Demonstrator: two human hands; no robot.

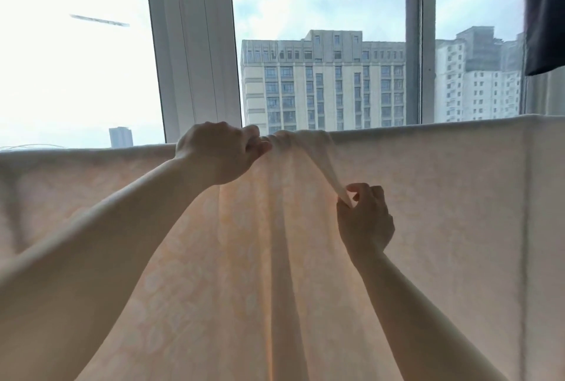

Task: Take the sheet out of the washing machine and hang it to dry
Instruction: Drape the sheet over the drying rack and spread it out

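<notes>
A pale peach patterned sheet (428, 212) hangs across the whole width of the view, draped over a line or rail that the cloth itself hides. Its top edge runs level from left to right, with a bunched ridge near the middle. My left hand (220, 154) grips that bunched top edge. Below and to the right, my right hand (363, 218) pinches a fold of the sheet and pulls it taut down from the ridge. Long vertical creases fall from the bunch. The washing machine is not in view.
Behind the sheet is a large window with white frames (195, 59), with tall apartment blocks (324, 80) outside. A dark garment (544, 13) hangs at the upper right corner, above the sheet's right end.
</notes>
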